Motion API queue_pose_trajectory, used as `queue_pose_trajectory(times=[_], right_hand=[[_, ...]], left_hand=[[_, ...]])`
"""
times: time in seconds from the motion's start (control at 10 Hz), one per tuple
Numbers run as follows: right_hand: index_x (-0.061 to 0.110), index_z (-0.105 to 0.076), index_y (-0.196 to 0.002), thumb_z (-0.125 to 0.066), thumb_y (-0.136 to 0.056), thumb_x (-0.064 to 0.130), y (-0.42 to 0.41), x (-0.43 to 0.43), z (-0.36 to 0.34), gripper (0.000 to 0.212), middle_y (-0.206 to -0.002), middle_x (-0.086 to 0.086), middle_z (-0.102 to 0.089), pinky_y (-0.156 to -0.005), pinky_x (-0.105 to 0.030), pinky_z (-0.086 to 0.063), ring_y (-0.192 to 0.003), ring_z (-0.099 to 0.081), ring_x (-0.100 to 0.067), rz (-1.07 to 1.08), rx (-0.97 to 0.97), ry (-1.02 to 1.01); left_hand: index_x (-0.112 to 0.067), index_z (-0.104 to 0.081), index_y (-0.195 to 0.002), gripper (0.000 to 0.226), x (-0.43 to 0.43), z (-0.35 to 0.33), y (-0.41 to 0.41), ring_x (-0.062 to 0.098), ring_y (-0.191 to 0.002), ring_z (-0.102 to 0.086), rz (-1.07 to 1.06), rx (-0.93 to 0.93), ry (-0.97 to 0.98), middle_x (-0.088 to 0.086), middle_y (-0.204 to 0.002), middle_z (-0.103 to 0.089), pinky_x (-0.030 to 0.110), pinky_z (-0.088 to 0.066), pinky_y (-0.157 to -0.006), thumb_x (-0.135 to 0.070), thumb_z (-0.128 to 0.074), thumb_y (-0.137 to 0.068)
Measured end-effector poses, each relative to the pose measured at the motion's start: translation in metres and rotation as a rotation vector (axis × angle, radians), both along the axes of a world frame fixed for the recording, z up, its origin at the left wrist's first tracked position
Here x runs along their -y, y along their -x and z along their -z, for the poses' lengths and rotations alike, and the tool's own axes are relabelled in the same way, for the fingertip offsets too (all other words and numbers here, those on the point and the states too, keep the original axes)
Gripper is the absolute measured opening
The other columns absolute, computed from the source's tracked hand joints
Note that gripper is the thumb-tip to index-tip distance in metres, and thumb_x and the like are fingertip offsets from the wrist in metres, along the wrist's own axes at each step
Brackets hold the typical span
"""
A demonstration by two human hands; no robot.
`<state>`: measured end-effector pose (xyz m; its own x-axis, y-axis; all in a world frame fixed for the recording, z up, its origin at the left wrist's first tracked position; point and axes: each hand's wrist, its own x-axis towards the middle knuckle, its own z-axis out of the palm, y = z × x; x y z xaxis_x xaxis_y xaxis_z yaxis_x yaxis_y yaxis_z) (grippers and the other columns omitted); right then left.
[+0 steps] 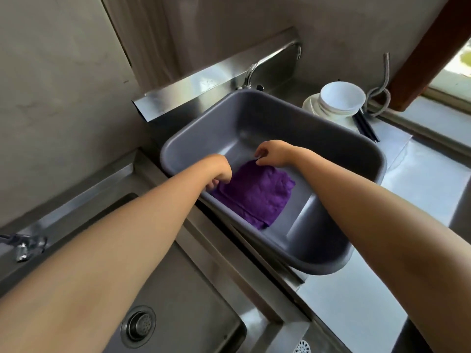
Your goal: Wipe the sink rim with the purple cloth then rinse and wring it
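Note:
The purple cloth (pixel 254 194) lies spread on the bottom of a grey plastic basin (pixel 293 118) that sits in the right sink. My left hand (pixel 219 174) reaches over the basin's near-left wall and pinches the cloth's left corner. Over at the cloth's far corner, my right hand (pixel 270 154) pinches it with the fingertips. The steel sink rim (pixel 163 171) runs between the basin and the left sink bowl (pixel 178 301). No water shows in the basin.
A tap (pixel 251 72) stands behind the basin; a second tap (pixel 24 247) is at the far left. The left bowl has a drain (pixel 139 326). White bowls on a plate (pixel 339 100), black chopsticks (pixel 367 126) and a metal hose (pixel 379 95) sit on the right counter.

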<state>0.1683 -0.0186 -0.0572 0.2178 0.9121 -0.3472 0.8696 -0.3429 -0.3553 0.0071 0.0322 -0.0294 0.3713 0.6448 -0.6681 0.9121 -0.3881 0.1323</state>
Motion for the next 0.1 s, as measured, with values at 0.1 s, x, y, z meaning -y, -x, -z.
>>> queue_pose_trajectory(times=[0.1], right_hand=[[0.005, -0.053, -0.127, -0.058, -0.090, 0.027, 0.0099, -0.0034, -0.0182, 0.044, -0.132, -0.013, -0.054, -0.096, -0.030, -0.039, -0.118, -0.051, -0.028, -0.008, 0.041, 0.088]], left_hand=[[-0.007, -0.051, -0.096, 0.014, -0.0034, -0.0137, 0.0024, 0.021, -0.059, -0.054, 0.029, 0.046, -0.016, 0.008, -0.074, -0.058, 0.031, -0.049, -0.059, -0.021, -0.049, -0.091]])
